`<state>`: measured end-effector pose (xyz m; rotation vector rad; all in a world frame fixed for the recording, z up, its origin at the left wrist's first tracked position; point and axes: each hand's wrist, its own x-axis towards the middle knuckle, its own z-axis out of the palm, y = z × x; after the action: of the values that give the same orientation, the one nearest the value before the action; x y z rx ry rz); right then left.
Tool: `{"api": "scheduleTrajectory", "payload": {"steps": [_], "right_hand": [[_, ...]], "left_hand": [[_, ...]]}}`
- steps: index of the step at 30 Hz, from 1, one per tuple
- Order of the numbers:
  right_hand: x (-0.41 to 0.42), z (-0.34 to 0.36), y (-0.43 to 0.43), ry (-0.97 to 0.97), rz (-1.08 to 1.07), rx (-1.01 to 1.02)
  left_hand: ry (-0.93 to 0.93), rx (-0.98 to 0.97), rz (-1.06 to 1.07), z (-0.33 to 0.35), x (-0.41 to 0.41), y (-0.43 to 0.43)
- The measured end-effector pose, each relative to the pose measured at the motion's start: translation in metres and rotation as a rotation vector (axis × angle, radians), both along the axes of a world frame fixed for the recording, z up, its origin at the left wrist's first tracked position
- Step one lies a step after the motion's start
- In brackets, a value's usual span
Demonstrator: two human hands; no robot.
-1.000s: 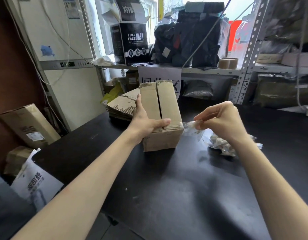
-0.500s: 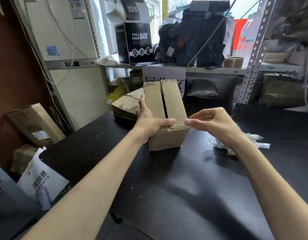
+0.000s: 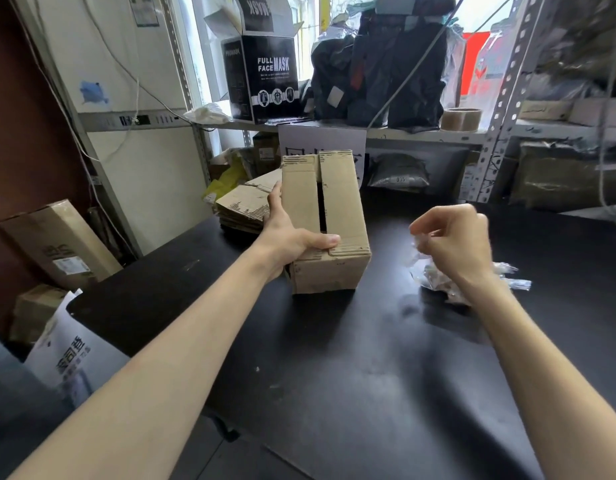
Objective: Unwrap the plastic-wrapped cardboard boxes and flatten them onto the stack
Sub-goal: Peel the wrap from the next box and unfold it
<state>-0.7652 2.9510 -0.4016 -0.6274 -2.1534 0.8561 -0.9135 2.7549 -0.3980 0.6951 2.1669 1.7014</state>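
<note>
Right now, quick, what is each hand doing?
Left hand: holds the cardboard box.
Right hand: fingers curled over the plastic wrap; pinching it or not, cannot tell.

My right hand point(image 3: 455, 244) is off the cardboard box point(image 3: 341, 209) now. 1 s ago it pinches wrap stretched from the box's near right corner, 0.5 s ago its fingertips touch the near edge of the right top flap, and now it's well clear to the right w/ a gap between. Fingers go from stretched out to curled in, pinching a clear plastic scrap point(image 3: 417, 242); it's blurry, can't tell if it's separate from the crumpled wrap pile point(image 3: 507, 271) just below. Hand now hangs right over that pile, & the strand at the box corner is gone
</note>
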Motion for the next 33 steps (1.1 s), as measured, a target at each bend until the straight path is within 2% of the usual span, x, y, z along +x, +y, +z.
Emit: {"api": "scheduleTrajectory", "payload": {"steps": [2, 7, 10, 13, 15, 19, 22, 25, 27, 30, 33], "right_hand": [[0.012, -0.001, 0.02, -0.022, -0.121, 0.022], [0.013, -0.014, 0.036, -0.105, -0.091, 0.011], [0.013, -0.018, 0.046, -0.212, -0.163, 0.127], [0.015, -0.016, 0.05, -0.455, -0.217, 0.337], [0.014, -0.014, 0.047, -0.473, -0.235, 0.382], [0.013, -0.009, 0.043, -0.453, -0.207, 0.411], [0.02, 0.003, 0.036, -0.576, -0.117, 0.296], [0.024, 0.014, 0.034, -0.639, -0.075, 0.264], [0.023, 0.018, 0.03, -0.597, -0.113, 0.272], [0.018, 0.021, 0.019, -0.328, -0.173, 0.339], [0.011, 0.025, -0.003, -0.092, 0.049, 0.218]], "left_hand": [[-0.004, 0.01, -0.006, -0.001, -0.001, -0.002], [-0.026, 0.01, -0.028, 0.0, -0.004, 0.004], [-0.015, 0.019, -0.03, -0.001, -0.004, 0.002], [-0.031, 0.017, -0.027, -0.001, -0.002, 0.002], [-0.029, 0.012, -0.023, -0.001, -0.001, 0.003], [-0.011, -0.002, -0.02, -0.002, 0.0, 0.003], [-0.005, -0.012, -0.015, -0.002, 0.0, 0.003], [-0.004, -0.019, -0.014, -0.001, 0.002, 0.002], [-0.005, -0.019, -0.01, -0.001, 0.003, 0.002], [-0.005, -0.016, -0.01, -0.001, 0.006, 0.002], [-0.013, -0.025, -0.01, -0.001, 0.008, 0.001]]}}
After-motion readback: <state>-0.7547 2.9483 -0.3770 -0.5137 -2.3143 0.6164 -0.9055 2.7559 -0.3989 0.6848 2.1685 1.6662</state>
